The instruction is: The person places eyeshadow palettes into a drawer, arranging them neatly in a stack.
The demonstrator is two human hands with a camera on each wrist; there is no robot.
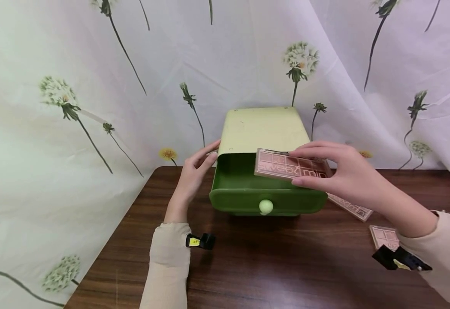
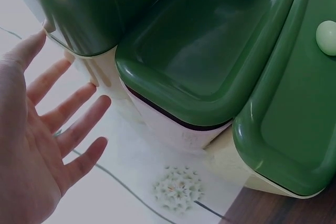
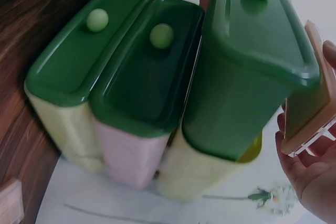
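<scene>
A small drawer cabinet with a cream top [image 1: 265,128] has its green top drawer [image 1: 240,201] pulled out, a pale green knob [image 1: 266,207] on the front. My right hand [image 1: 350,176] pinches an eyeshadow palette [image 1: 275,165] between thumb and fingers, tilted above the right part of that drawer. My left hand [image 1: 191,178] rests its fingertips against the cabinet's left side. In the left wrist view its fingers [image 2: 79,132] are spread and nearly straight. The right wrist view shows the palette [image 3: 310,108] beside the pulled-out drawer [image 3: 236,114].
Another palette [image 1: 352,208] lies on the wooden table [image 1: 286,262] right of the cabinet, and one more [image 1: 385,237] lies nearer, by the right wrist. Below the top drawer, a middle drawer [image 2: 194,51] and a bottom drawer [image 2: 299,98] are pushed in. Flower-printed cloth [image 1: 209,51] hangs behind.
</scene>
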